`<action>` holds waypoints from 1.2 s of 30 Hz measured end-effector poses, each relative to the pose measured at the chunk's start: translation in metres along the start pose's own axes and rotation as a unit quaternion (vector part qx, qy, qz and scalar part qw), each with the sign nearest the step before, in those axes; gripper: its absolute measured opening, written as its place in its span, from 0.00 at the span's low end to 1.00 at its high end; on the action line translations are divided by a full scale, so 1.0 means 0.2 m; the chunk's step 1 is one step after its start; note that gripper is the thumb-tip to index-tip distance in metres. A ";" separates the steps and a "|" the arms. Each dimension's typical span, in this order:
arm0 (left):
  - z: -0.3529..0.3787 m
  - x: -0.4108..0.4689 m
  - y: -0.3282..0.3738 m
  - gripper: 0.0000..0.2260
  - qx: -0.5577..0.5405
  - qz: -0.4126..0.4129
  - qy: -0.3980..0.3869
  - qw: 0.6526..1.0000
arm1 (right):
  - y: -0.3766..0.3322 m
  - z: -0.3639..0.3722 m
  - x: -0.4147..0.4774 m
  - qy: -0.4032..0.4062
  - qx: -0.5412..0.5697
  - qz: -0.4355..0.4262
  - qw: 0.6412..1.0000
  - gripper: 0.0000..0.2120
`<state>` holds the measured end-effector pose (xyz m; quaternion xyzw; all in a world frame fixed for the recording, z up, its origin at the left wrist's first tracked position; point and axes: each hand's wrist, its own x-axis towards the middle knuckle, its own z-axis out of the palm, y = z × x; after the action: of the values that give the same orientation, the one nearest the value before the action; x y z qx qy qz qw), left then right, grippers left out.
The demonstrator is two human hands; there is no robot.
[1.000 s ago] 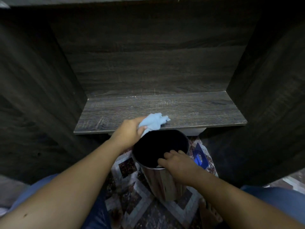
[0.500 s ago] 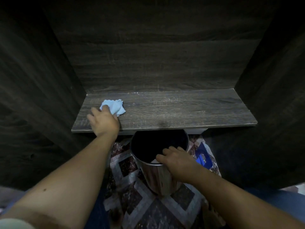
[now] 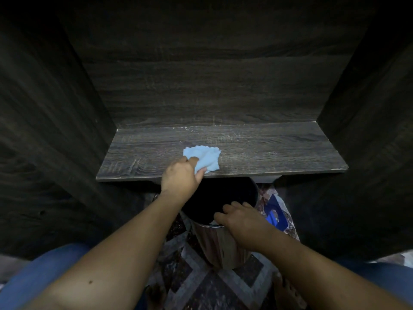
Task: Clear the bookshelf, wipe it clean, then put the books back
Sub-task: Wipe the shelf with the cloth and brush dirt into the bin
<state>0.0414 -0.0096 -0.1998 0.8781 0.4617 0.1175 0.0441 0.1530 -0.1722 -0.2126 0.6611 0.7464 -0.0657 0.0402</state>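
Left hand wiping the shelf with a cloth, right hand on a bin.

The left hand (image 3: 181, 175) has its fingers curled over the near edge of a light blue cloth (image 3: 204, 158), gripping it and pressing it flat on the dark wooden shelf (image 3: 279, 151) near the front edge; most of the cloth spreads out just beyond the knuckles. The right hand (image 3: 241, 220), nearer the body and well apart from the left, hooks its fingers over the rim of a shiny metal bin (image 3: 223, 245) standing on a patterned rug (image 3: 201, 285) below the shelf's front edge. Just right of that hand lies a blue object (image 3: 273, 217), too dim to identify.
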 end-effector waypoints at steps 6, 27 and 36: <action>-0.10 -0.02 -0.02 0.15 -0.084 0.021 -0.069 0.994 | 0.01 -0.01 -0.01 -0.010 -0.017 0.001 1.000 0.20; -0.03 0.61 -0.30 0.12 -0.074 0.105 0.217 0.968 | 0.14 0.23 0.19 0.114 -0.007 -0.004 0.993 0.27; 0.10 0.68 -0.34 0.11 0.052 0.113 0.182 0.975 | 0.17 0.26 0.21 0.096 0.009 0.022 0.995 0.22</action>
<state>0.0661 0.1417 -0.2087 0.8896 0.3650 0.2556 -0.0999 0.1799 -0.1351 -0.2712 0.6807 0.7316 -0.0081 -0.0364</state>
